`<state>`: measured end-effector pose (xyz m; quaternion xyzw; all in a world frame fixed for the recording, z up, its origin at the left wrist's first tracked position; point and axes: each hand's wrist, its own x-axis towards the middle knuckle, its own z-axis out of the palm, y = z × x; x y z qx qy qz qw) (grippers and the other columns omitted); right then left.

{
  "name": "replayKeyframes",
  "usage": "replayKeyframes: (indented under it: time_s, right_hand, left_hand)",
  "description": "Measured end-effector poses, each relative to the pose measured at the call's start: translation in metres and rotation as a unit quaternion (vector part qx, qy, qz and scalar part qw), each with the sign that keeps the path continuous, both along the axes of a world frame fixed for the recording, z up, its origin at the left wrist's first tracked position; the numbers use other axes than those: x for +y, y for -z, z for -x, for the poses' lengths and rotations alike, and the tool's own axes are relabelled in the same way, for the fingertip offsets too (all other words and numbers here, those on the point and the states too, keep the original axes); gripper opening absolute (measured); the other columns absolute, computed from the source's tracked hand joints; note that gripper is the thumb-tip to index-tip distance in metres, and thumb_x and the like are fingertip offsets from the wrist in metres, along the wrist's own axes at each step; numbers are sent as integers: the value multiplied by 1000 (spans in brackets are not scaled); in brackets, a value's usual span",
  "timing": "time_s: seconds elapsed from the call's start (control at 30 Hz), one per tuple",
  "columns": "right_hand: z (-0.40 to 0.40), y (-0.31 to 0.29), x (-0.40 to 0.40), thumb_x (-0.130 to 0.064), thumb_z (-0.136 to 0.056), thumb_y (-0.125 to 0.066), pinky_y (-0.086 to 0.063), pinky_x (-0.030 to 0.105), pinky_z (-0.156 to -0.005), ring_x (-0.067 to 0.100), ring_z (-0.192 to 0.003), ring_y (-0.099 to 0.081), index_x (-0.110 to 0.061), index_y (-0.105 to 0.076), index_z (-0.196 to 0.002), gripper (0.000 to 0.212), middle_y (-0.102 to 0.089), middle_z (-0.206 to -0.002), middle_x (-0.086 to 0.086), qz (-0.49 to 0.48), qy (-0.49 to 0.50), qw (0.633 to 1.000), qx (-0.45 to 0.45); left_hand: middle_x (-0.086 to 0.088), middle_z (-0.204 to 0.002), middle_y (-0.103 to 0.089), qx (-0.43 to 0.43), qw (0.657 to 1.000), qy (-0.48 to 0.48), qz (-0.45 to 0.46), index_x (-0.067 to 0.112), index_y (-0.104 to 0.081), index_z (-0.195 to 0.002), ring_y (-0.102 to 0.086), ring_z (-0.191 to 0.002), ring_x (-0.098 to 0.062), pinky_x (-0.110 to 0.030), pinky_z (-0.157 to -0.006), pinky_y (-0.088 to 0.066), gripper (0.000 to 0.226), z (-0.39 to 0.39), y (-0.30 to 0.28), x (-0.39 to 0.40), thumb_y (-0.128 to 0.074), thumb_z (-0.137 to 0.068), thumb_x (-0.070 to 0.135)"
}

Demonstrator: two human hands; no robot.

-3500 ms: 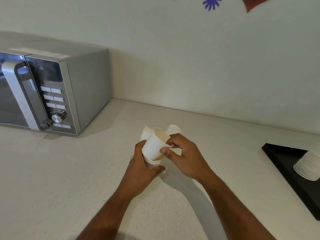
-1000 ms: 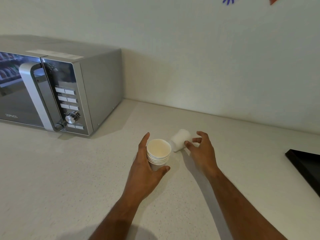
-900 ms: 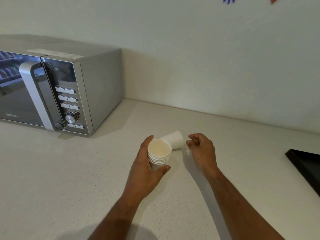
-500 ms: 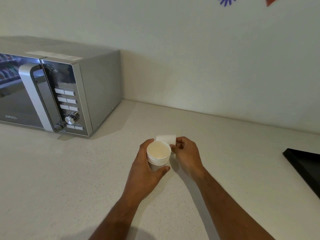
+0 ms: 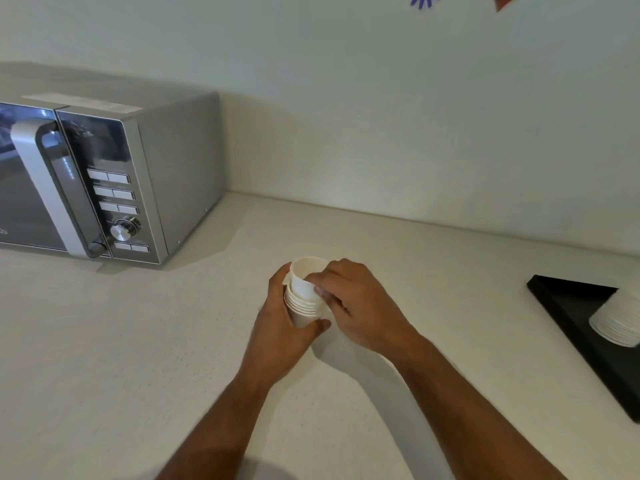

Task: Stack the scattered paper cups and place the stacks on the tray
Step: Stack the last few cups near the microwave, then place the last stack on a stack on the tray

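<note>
My left hand (image 5: 277,327) wraps around a short stack of white paper cups (image 5: 303,311) standing on the counter at centre. My right hand (image 5: 356,306) grips a single white cup (image 5: 306,277) by its side, and that cup sits tilted in the mouth of the stack, only partly inside. A black tray (image 5: 568,310) lies at the right edge, and a taller stack of white cups (image 5: 620,320) lies on its side on it.
A silver microwave (image 5: 114,181) stands at the back left against the wall. The pale speckled counter (image 5: 138,358) stretches around my hands, and the wall runs along its far edge.
My right hand picked up the cup that lay on its side behind the stack, turned it upright and brought it into the top of the stack. The view shifted so the tray shows more.
</note>
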<state>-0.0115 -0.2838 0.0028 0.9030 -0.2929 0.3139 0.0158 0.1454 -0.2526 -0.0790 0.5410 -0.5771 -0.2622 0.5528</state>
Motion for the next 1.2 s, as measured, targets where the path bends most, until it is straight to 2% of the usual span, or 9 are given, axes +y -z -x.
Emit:
replayKeyframes:
  time_s: [0.23, 0.37, 0.47, 0.57, 0.7, 0.77, 1.03, 1.1, 1.2]
  right_hand:
    - [17, 8, 27, -21, -102, -51, -47, 35, -87, 16, -100, -53, -16, -65, -125, 27, -65, -117, 2, -96, 6, 995, 39]
    - [36, 14, 45, -31, -105, -44, -39, 17, -100, 2, -117, -47, -31, -61, -126, 27, -51, -126, -13, -184, 102, 963, -169]
    - [64, 20, 52, -39, -102, -46, -44, 18, -90, 0, -100, -56, -33, -59, -111, 17, -53, -120, -9, -270, 253, 864, -340]
    - [99, 24, 65, -51, -101, -44, -57, 39, -87, 18, -88, -67, -19, -58, -102, 34, -65, -102, 5, -444, 344, 727, -395]
    - [138, 20, 92, -65, -96, -41, -59, 35, -65, 28, -68, -70, -8, -52, -113, 60, -66, -87, 22, -610, 276, 570, -475]
    - [157, 18, 100, -69, -92, -42, -60, 38, -64, 30, -75, -74, -9, -52, -115, 66, -73, -92, 23, -638, 232, 517, -522]
    - [246, 11, 112, -60, -85, -64, -56, 53, -91, 40, -103, -70, -8, -52, -130, 70, -70, -115, 24, -581, 82, 376, -717]
    - [270, 9, 112, -53, -86, -67, -55, 55, -92, 41, -104, -69, -8, -52, -132, 66, -68, -117, 26, -546, 65, 365, -751]
    - [310, 6, 110, -44, -88, -70, -55, 57, -90, 43, -105, -68, -13, -52, -136, 59, -65, -123, 25, -482, 77, 358, -796]
  left_hand:
    - [25, -139, -52, -7, 998, 69, -9, 56, -20, -149, -57, -123, -2, -29, -99, -54, 93, 15, -10, 19, -79, -78, 50]
    - [24, -137, -54, -42, 996, 73, 5, 46, -38, -143, -56, -125, -4, -40, -102, -53, 75, 39, -11, 25, -81, -82, 44]
    - [28, -131, -50, -52, 998, 38, 13, 50, -37, -136, -53, -122, -7, -40, -99, -53, 80, 62, -10, 30, -86, -73, 43]
    - [21, -125, -47, -63, 998, 14, 17, 50, -36, -131, -51, -116, -9, -41, -95, -54, 83, 93, -13, 35, -89, -67, 45]
    - [17, -123, -52, -22, 999, 45, 8, 52, -35, -125, -56, -109, -7, -31, -86, -56, 79, 151, -24, 45, -87, -67, 44]
    - [11, -122, -57, 14, 997, 76, -1, 51, -35, -122, -60, -109, -11, -19, -79, -54, 77, 181, -32, 51, -89, -69, 36]
    - [2, -146, -48, 15, 983, 185, 12, 33, -27, -150, -48, -133, -17, -41, -112, -42, 98, 291, -63, 66, -88, -75, 18]
    - [10, -147, -45, -6, 975, 220, 12, 36, -26, -149, -43, -136, -11, -37, -115, -38, 96, 317, -63, 63, -87, -77, 21]
    - [47, -129, -38, -32, 961, 274, 24, 60, -24, -135, -41, -123, 18, -6, -101, -36, 90, 356, -61, 56, -85, -79, 27]
